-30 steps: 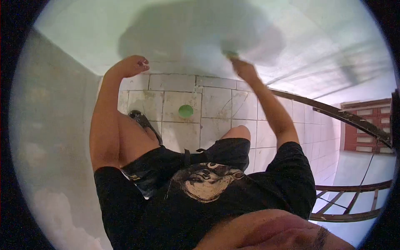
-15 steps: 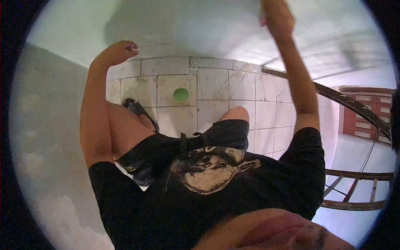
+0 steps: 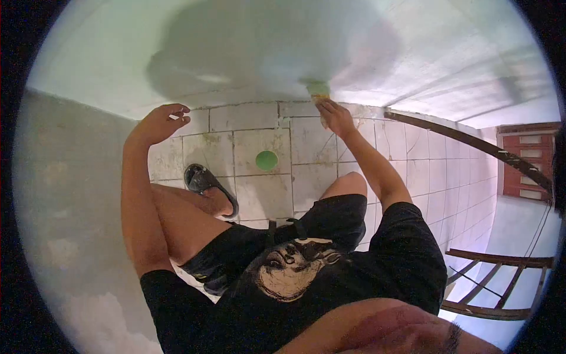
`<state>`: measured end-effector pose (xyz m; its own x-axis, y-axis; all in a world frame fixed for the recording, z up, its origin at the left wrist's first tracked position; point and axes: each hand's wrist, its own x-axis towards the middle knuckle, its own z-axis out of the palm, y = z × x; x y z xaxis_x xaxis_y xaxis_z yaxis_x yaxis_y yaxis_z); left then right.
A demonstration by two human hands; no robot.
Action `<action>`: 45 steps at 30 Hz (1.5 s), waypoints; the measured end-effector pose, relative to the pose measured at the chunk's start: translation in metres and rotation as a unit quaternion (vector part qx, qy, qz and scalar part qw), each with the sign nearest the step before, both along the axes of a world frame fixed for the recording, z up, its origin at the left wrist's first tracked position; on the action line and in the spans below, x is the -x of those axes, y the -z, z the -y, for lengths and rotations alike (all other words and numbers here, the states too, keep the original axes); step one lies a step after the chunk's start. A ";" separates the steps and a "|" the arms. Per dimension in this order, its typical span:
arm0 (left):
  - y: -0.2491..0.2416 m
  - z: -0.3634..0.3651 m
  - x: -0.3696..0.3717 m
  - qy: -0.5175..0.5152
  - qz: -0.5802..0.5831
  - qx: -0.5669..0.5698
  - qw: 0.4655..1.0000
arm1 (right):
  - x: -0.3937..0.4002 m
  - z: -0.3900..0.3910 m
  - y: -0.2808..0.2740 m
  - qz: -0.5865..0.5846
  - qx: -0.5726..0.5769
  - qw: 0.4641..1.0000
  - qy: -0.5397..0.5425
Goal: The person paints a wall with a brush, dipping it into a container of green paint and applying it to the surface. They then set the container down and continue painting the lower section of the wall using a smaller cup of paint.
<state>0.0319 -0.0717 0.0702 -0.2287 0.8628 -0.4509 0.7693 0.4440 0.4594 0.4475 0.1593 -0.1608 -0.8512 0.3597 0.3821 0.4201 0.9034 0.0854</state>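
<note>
My right hand [image 3: 337,120] is closed on a small, flat, yellowish piece [image 3: 321,97] with a greenish part at its upper end. That piece is at the foot of the pale green wall [image 3: 265,53], just above the floor tiles; whether it is a sponge or a scraper I cannot make out. My left hand [image 3: 158,124] hangs near the left corner with bent fingers, and a small white thing [image 3: 175,117] shows between them. On the tiled floor [image 3: 262,194] between my legs is a round green dish or lid [image 3: 266,160].
A grey wall [image 3: 76,177] stands close on my left. A dark wooden rail [image 3: 471,141] runs along the right side, with a wooden ladder-like frame [image 3: 501,277] lower down. Farther right is a reddish-brown slatted panel [image 3: 527,165]. My sandalled foot [image 3: 209,186] rests on the tiles.
My right hand has come down the wall from the upper right to its base. My left hand has shifted slightly down and left. The view has tilted a little.
</note>
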 end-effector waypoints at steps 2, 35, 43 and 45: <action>-0.004 -0.006 -0.003 -0.007 -0.002 0.004 1.000 | 0.004 0.014 -0.014 -0.145 0.191 0.967 0.091; 0.028 -0.067 -0.026 0.047 -0.064 0.137 0.987 | 0.137 0.020 0.110 -0.811 0.420 0.250 0.322; 0.033 -0.069 -0.037 0.014 -0.043 0.170 0.984 | 0.127 0.059 -0.015 -0.806 0.392 0.394 0.204; 0.030 -0.070 -0.045 0.017 -0.052 0.165 0.985 | 0.128 0.058 -0.007 -0.796 0.372 0.438 0.191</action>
